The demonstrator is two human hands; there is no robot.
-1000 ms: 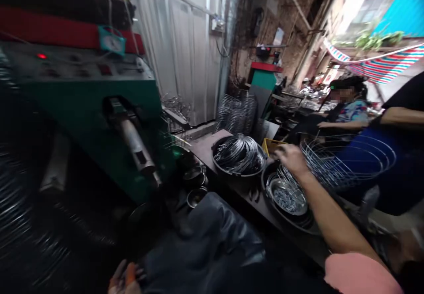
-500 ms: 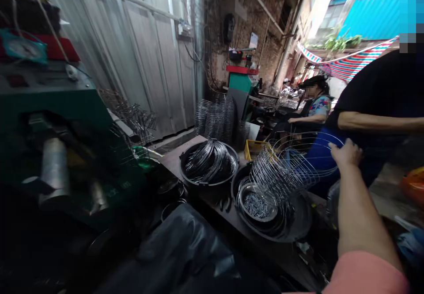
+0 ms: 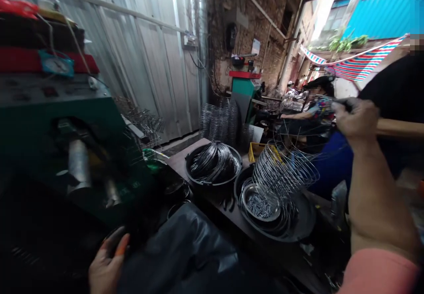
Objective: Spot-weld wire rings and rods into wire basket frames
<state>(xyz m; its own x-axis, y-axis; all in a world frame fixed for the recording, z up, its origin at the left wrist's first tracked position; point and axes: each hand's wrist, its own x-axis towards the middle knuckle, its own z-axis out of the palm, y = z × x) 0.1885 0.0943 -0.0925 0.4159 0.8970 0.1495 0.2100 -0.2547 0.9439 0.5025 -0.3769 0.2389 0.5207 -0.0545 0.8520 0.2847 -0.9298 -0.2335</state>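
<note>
My right hand (image 3: 357, 119) is raised at the right, its fingers closed on a thin metal wire that trails toward a loose coil of wire rings (image 3: 281, 170). The coil leans in a wide dark tub (image 3: 308, 223), next to a metal bowl (image 3: 245, 201) filled with small grey metal pieces (image 3: 260, 206). My left hand (image 3: 107, 261) shows low at the left, with orange coverings on its fingertips. Its thumb and fingers are apart and I see nothing held in them. It is nearest to the green machine (image 3: 99, 152) and the dark sheet over my lap (image 3: 198, 241).
A second tub (image 3: 187, 163) holds bent wires (image 3: 215, 163). Behind it stand stacked wire coils (image 3: 218, 119) and a yellow crate (image 3: 255, 151). A person in dark clothes (image 3: 391, 90) is close at the right; another person (image 3: 318, 108) sits farther back.
My right hand has risen, drawing the wire up from the coil. My left hand has come into view at the lower left. The view has shifted slightly left.
</note>
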